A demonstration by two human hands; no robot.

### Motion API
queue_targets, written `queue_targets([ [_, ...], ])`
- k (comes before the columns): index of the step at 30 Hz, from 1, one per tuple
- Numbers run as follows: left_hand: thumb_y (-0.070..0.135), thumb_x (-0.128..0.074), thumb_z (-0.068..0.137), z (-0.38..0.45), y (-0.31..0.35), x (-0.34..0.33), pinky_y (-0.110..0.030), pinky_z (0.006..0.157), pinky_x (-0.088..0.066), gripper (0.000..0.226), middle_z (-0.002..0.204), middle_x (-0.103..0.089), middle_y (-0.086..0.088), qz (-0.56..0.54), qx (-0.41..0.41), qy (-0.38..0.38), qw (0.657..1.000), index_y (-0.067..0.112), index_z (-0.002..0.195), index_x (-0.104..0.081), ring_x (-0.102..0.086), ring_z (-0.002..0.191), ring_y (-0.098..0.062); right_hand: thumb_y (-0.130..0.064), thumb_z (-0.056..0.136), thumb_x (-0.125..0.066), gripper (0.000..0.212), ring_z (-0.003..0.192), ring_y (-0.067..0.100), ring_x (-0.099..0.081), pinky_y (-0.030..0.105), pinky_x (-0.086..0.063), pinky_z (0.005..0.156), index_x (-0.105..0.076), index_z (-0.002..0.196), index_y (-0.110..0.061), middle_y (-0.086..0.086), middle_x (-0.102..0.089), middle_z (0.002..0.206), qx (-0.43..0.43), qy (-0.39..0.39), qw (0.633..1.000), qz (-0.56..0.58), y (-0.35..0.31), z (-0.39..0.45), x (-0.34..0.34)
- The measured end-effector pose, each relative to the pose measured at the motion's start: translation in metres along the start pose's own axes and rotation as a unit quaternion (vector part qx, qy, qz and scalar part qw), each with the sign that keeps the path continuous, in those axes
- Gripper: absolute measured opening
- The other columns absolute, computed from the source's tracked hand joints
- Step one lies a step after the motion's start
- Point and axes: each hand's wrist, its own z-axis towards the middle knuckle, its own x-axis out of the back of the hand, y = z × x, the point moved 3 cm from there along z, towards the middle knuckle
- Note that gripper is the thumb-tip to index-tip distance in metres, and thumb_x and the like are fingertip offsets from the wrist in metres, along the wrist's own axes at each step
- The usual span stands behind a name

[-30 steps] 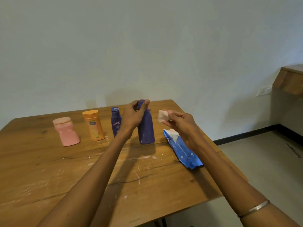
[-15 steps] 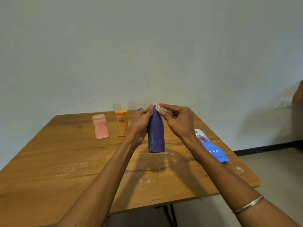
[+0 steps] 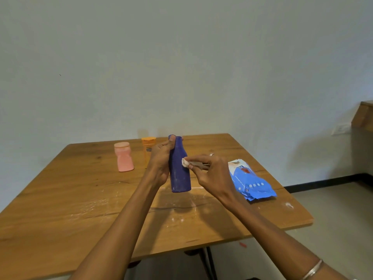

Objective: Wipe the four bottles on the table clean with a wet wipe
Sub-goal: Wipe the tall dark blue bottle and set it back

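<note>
White wipe (image 3: 184, 162) now lower on blue bottle (image 3: 179, 174), off its neck.

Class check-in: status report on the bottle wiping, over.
Left hand grips big blue bottle. Right hand pinches wet wipe against its side. Nothing in the way.

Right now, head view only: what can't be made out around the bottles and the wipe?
- Fourth bottle: hidden behind the left hand and the tall dark blue plastic bottle.
- Orange plastic bottle: lower body covered by the left hand.
- Small white wet wipe: mostly hidden in the right hand; too small to judge dirt.
- Blue wipes packet: print too small to read.
</note>
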Motion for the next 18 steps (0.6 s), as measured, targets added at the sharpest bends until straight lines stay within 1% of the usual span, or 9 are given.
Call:
queue_targets([
  [2, 0.044, -0.055, 0.097, -0.001, -0.003, -0.001, -0.034, 0.067, -0.060, 0.045, 0.090, -0.071, -0.010, 0.003, 0.002, -0.003, 1.000, 0.004, 0.111, -0.068, -0.067, 0.075, -0.020, -0.022, 0.087, -0.076, 0.021, 0.096, 0.006, -0.068, 0.028, -0.060, 0.074, -0.077, 0.107, -0.024, -0.009, -0.075, 0.103, 0.010, 0.033, 0.999, -0.004, -0.003, 0.003, -0.001],
  [4, 0.047, -0.057, 0.093, -0.003, -0.004, -0.001, -0.032, 0.064, -0.060, 0.045, 0.088, -0.073, -0.007, 0.007, 0.001, -0.008, 1.000, 0.007, 0.107, -0.070, -0.068, 0.074, -0.018, -0.024, 0.087, -0.075, 0.018, 0.093, 0.004, -0.068, 0.029, -0.060, 0.072, -0.077, 0.105, -0.026, -0.012, -0.075, 0.101, 0.025, 0.068, 0.997, -0.010, -0.008, 0.012, -0.002],
  [6, 0.052, -0.059, 0.084, -0.005, -0.005, -0.001, -0.033, 0.067, -0.060, 0.048, 0.090, -0.074, -0.007, 0.014, -0.003, -0.018, 1.000, 0.009, 0.103, -0.072, -0.069, 0.077, -0.019, -0.024, 0.087, -0.075, 0.019, 0.092, 0.004, -0.068, 0.030, -0.059, 0.072, -0.078, 0.106, -0.025, -0.013, -0.076, 0.101, 0.034, 0.095, 0.995, -0.006, -0.012, 0.022, -0.004],
  [8, 0.054, -0.060, 0.079, -0.007, -0.007, 0.000, -0.035, 0.070, -0.060, 0.055, 0.094, -0.074, -0.011, 0.015, -0.009, -0.021, 1.000, 0.007, 0.104, -0.073, -0.069, 0.080, -0.023, -0.020, 0.087, -0.075, 0.020, 0.092, 0.005, -0.069, 0.030, -0.059, 0.074, -0.078, 0.107, -0.024, -0.012, -0.076, 0.101, 0.035, 0.110, 0.993, 0.002, -0.014, 0.031, -0.006],
  [10, 0.054, -0.061, 0.078, -0.006, -0.007, 0.001, -0.036, 0.070, -0.059, 0.057, 0.095, -0.073, -0.013, 0.010, -0.012, -0.012, 1.000, 0.005, 0.106, -0.073, -0.068, 0.080, -0.025, -0.019, 0.087, -0.076, 0.022, 0.094, 0.005, -0.069, 0.030, -0.060, 0.076, -0.078, 0.109, -0.023, -0.008, -0.076, 0.103, 0.035, 0.103, 0.994, 0.012, -0.013, 0.034, -0.010],
  [12, 0.053, -0.060, 0.080, -0.005, -0.006, 0.003, -0.036, 0.069, -0.060, 0.057, 0.095, -0.074, -0.013, 0.010, -0.009, -0.003, 1.000, 0.005, 0.106, -0.073, -0.069, 0.080, -0.024, -0.019, 0.087, -0.076, 0.026, 0.096, 0.007, -0.069, 0.030, -0.060, 0.077, -0.076, 0.113, -0.020, -0.003, -0.075, 0.106, 0.032, 0.079, 0.996, 0.033, -0.011, 0.030, -0.014],
  [15, 0.047, -0.058, 0.091, -0.004, -0.007, 0.009, -0.032, 0.064, -0.059, 0.049, 0.092, -0.074, -0.010, 0.003, -0.004, 0.000, 1.000, 0.003, 0.106, -0.073, -0.069, 0.076, -0.021, -0.022, 0.090, -0.073, 0.032, 0.103, 0.010, -0.067, 0.027, -0.060, 0.080, -0.071, 0.122, -0.024, -0.004, -0.070, 0.115, 0.023, 0.033, 0.999, 0.035, -0.006, 0.018, -0.021],
  [18, 0.042, -0.055, 0.098, -0.003, -0.012, 0.014, -0.036, 0.068, -0.061, 0.044, 0.095, -0.074, -0.012, 0.005, -0.002, 0.006, 1.000, 0.002, 0.109, -0.072, -0.069, 0.080, -0.024, -0.025, 0.095, -0.066, 0.030, 0.109, 0.009, -0.063, 0.025, -0.059, 0.080, -0.069, 0.124, -0.025, -0.002, -0.067, 0.120, 0.022, 0.004, 0.999, 0.033, -0.002, 0.008, -0.024],
])
